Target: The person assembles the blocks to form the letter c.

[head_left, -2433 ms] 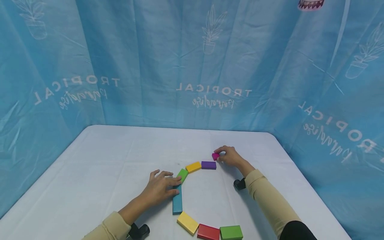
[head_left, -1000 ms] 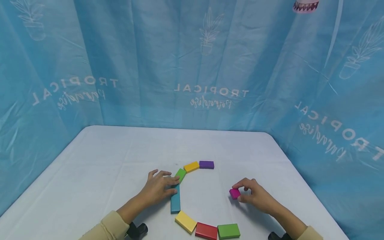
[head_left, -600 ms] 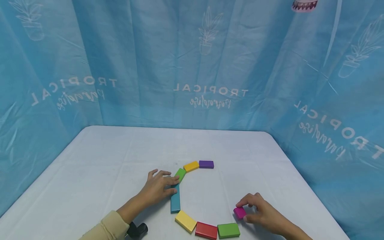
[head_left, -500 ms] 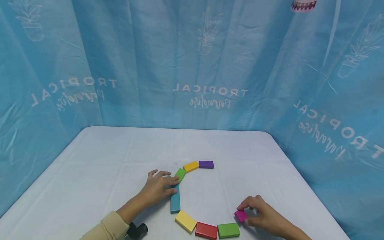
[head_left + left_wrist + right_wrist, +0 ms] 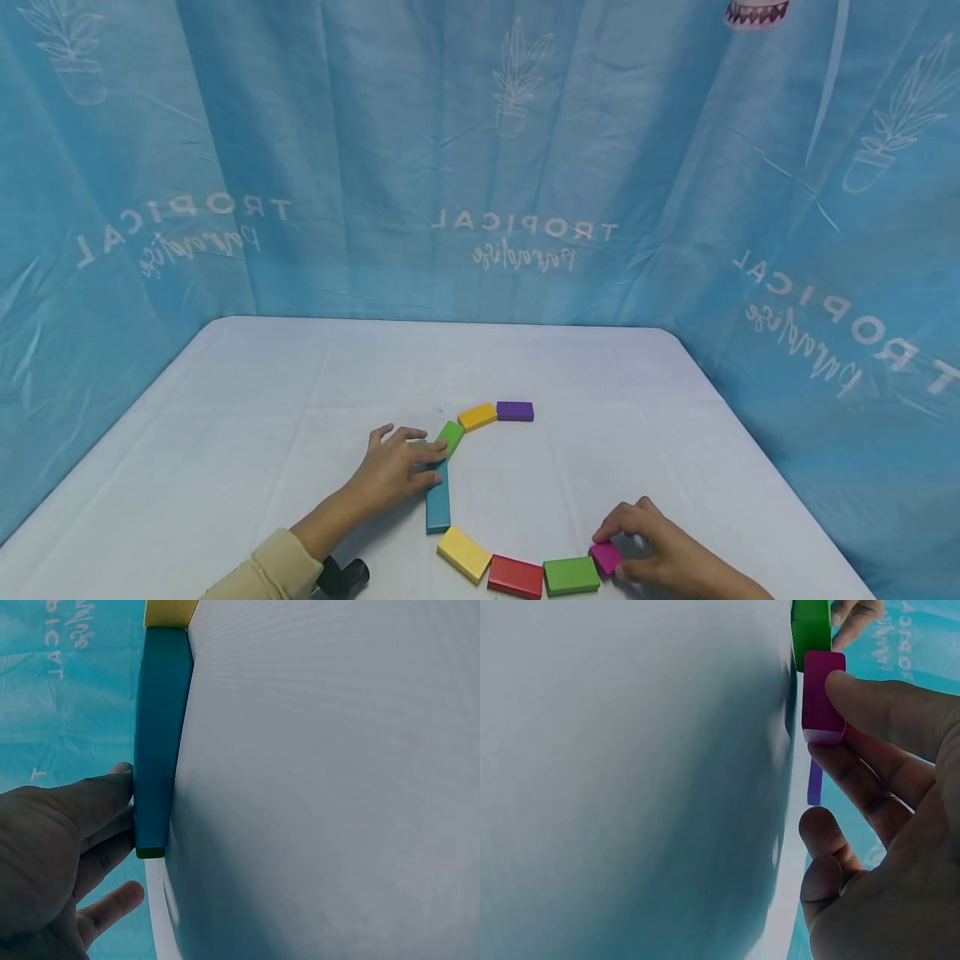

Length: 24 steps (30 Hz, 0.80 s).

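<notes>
My right hand [image 5: 660, 546] pinches a magenta block [image 5: 605, 557] between thumb and fingers at the near right, by the end of a lime green block [image 5: 572, 577]. In the right wrist view the magenta block [image 5: 823, 694] appears up against that green block [image 5: 811, 630]. At the other side of the curve, my left hand [image 5: 393, 471] has its fingers spread loosely. Its thumb and fingertips rest on a teal block [image 5: 438, 507] and a smaller green block [image 5: 453, 432], partly covering both. The left wrist view shows the thumb along the teal block's [image 5: 161, 735] side.
The blocks form a curve open to the right: a purple block [image 5: 515, 412] and orange-yellow block [image 5: 477, 416] at its far end, a yellow block [image 5: 464, 553] and red block [image 5: 516, 577] nearer. White cloth covers the table [image 5: 285, 375]; a blue printed curtain [image 5: 390, 167] surrounds it.
My right hand has carried the magenta block from beside the purple block, toward me and rightward, down to the near green block's end. My left hand has stayed in place.
</notes>
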{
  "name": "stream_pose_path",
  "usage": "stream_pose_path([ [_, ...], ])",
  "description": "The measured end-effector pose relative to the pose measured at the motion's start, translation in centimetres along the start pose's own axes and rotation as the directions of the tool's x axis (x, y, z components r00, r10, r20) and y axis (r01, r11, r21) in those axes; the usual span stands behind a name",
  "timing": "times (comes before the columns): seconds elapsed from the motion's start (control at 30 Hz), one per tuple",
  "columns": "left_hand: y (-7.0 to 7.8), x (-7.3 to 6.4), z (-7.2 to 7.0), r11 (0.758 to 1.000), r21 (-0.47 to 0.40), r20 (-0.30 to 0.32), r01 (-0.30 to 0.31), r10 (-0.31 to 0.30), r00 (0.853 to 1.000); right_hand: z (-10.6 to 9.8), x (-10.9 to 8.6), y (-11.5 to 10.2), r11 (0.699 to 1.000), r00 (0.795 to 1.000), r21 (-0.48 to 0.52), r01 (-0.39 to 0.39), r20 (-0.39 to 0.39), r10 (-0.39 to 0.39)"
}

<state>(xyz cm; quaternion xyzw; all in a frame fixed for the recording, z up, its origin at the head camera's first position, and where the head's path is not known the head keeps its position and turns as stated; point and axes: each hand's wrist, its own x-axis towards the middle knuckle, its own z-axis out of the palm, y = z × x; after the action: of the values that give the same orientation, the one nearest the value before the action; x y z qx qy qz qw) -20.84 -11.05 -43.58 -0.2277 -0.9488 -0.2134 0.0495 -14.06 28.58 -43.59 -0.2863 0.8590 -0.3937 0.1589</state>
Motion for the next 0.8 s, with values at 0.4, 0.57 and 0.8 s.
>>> stream_pose_path([
  [0.4,-0.09,0.01,0.13,1.0,0.016,-0.009,-0.002,0.003,1.0,0.28,0.21,0.25,1.0,1.0,0.017,0.011,-0.001,-0.011],
  [0.57,-0.06,-0.04,0.11,1.0,0.015,-0.009,0.0,0.0,1.0,0.41,0.17,0.27,1.0,1.0,0.02,0.01,0.011,-0.011],
  [0.8,-0.17,-0.11,0.11,1.0,0.011,-0.005,-0.007,0.007,1.0,0.48,0.17,0.42,0.998,0.999,0.052,0.023,0.023,-0.024],
])
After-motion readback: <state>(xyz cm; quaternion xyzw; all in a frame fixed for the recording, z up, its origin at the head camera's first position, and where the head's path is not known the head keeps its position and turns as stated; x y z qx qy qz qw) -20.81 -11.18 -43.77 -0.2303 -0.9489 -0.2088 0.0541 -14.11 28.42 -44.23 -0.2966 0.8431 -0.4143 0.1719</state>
